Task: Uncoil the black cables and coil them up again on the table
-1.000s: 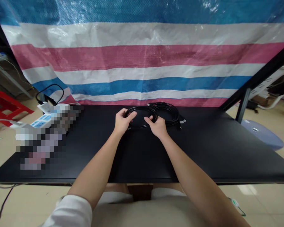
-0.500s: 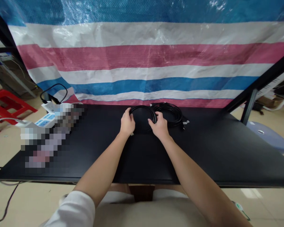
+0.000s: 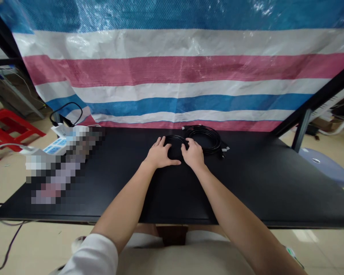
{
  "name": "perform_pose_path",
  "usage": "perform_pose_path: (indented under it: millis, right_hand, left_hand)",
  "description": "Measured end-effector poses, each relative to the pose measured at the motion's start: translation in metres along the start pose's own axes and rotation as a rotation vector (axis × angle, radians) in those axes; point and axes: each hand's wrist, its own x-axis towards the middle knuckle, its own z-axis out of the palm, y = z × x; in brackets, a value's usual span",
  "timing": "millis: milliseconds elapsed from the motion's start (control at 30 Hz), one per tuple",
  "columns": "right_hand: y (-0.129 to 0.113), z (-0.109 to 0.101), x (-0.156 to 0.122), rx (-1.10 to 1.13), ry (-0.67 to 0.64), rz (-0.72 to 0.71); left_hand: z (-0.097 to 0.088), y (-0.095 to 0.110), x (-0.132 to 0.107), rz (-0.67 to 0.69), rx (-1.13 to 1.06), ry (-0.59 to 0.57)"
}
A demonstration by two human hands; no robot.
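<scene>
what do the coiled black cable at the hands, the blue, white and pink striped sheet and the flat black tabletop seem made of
Coiled black cable: probably a plastic or rubber jacket, slightly glossy, from highlights along its curve.
Striped sheet: likely shiny woven plastic, given its fine weave and glare.
Tabletop: smooth satin finish with a soft sheen; laminate or painted metal, I can't tell.
</scene>
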Motion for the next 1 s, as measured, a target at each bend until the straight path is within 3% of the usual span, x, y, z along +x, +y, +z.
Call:
perform_pose_path:
  millis: [200, 400, 533, 733, 867, 1000]
  right_hand:
    - [0.008, 0.007, 0.001, 0.016, -0.024, -0.131]
    - [0.013, 0.011, 0.001, 0.129, 0.081, -0.327]
    - [0.014, 0.0, 0.003, 0.149, 0.183, -0.335]
    - [0.03, -0.017, 0.016, 0.071, 0.272, -0.157]
    - [0.038, -0.031, 0.023, -0.051, 0.28, 0.122]
    - [0.038, -0.044, 0.024, -0.146, 0.228, 0.394]
  left_hand:
    - [-0.006, 0.002, 0.0, -0.047, 0.02, -0.064]
    - [-0.012, -0.008, 0.0, -0.121, 0.062, -0.056]
    - [-0.016, -0.015, 0.0, -0.209, 0.079, -0.02]
    - [-0.02, -0.023, 0.0, -0.39, 0.09, 0.113]
    - [-0.021, -0.024, -0.002, -0.51, 0.074, 0.224]
    - [-0.022, -0.022, -0.003, -0.554, 0.049, 0.242]
